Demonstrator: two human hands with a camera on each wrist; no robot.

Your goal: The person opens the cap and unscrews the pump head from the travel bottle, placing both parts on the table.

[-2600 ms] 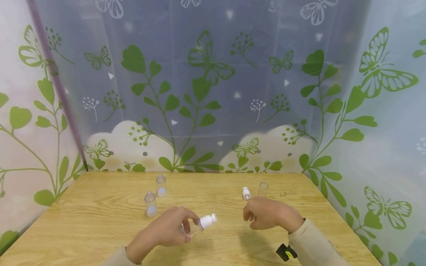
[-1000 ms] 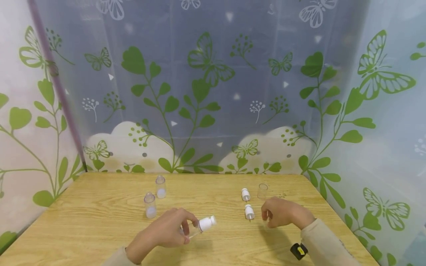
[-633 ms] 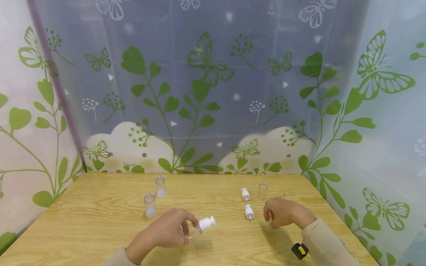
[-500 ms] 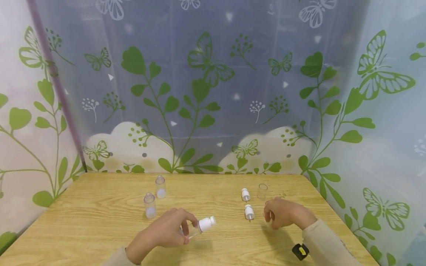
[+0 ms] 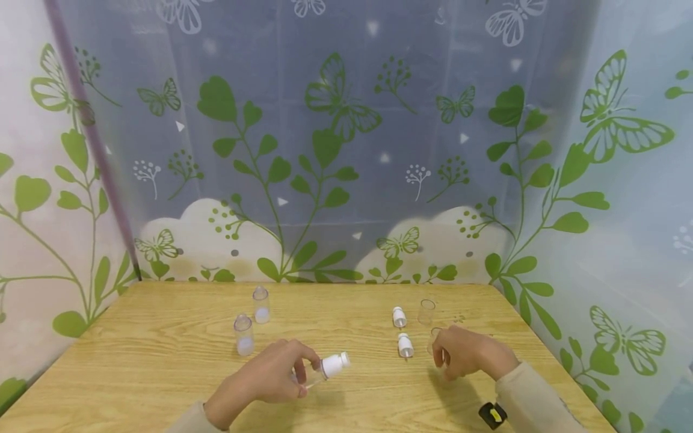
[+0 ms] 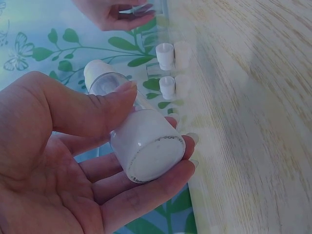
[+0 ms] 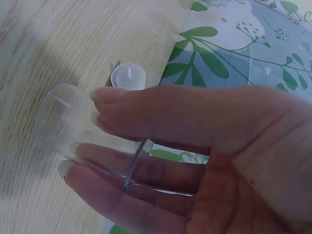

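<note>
My left hand (image 5: 281, 370) grips a clear pump bottle (image 5: 315, 376) with a white pump top, tilted above the table. In the left wrist view, the thumb lies over the bottle (image 6: 146, 141) and its white base faces the camera. At the right, my right hand (image 5: 468, 352) is at a clear plastic cap (image 5: 433, 341) standing on the table with its rim up. The right wrist view shows fairly straight thumb and fingers loosely on either side of that cap (image 7: 61, 117); exact contact is unclear. Just left of it lies a white pump head (image 5: 405, 345).
Another white pump head (image 5: 399, 316) and a second clear cap (image 5: 426, 313) are farther back. Two capped clear bottles, a nearer one (image 5: 244, 334) and a farther one (image 5: 261, 305), stand at the left. Patterned curtains border the wooden table (image 5: 335, 313).
My right hand has put down the nearer white pump head and moved right with the clear cap. Most recently it has drawn back slightly, baring the cap's rim. The left hand stays put.
</note>
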